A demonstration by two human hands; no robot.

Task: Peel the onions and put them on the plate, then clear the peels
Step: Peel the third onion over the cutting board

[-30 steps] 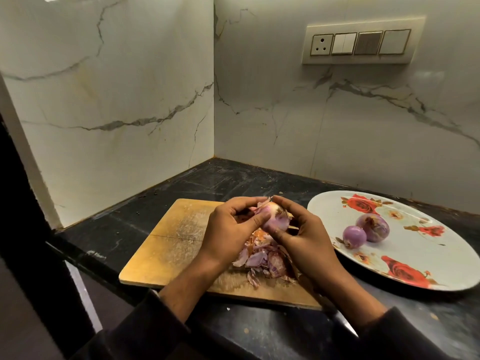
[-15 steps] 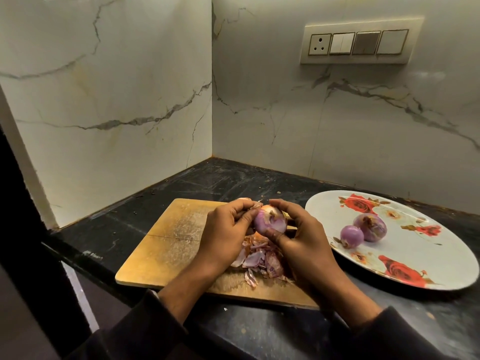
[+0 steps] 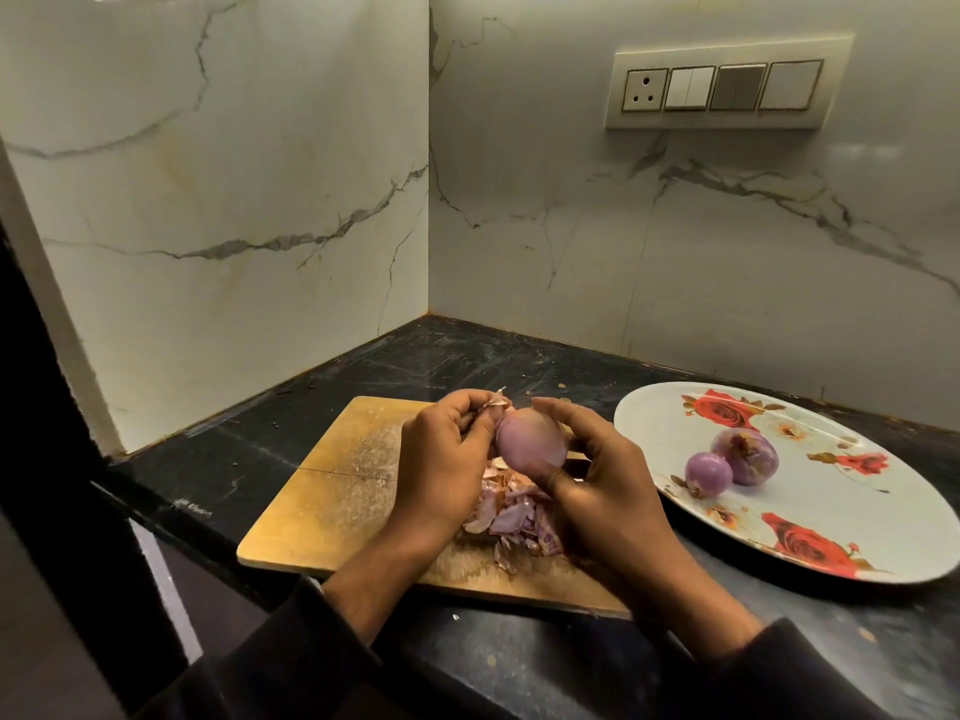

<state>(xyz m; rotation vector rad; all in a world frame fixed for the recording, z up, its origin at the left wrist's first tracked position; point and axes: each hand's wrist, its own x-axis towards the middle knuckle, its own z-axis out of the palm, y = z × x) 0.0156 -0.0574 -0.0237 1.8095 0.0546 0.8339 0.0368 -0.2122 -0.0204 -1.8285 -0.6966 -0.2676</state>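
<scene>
My right hand (image 3: pixel 597 475) grips a purple onion (image 3: pixel 530 441) above the wooden cutting board (image 3: pixel 332 491). My left hand (image 3: pixel 441 459) pinches a strip of dry peel (image 3: pixel 496 402) at the onion's upper left. A heap of loose peels (image 3: pixel 514 517) lies on the board under both hands, partly hidden by them. To the right, two peeled onions, a small one (image 3: pixel 707 473) and a larger one (image 3: pixel 744 455), lie touching on the white plate with red roses (image 3: pixel 883 517).
The board and plate sit on a black counter (image 3: pixel 426 366) in a corner of white marble walls. A switch panel with a socket (image 3: pixel 727 88) is on the back wall. The counter's front edge drops off at lower left.
The onion has turned in my right hand and shows a smoother peeled side. My left hand has pulled a strip of peel up and away to the left.
</scene>
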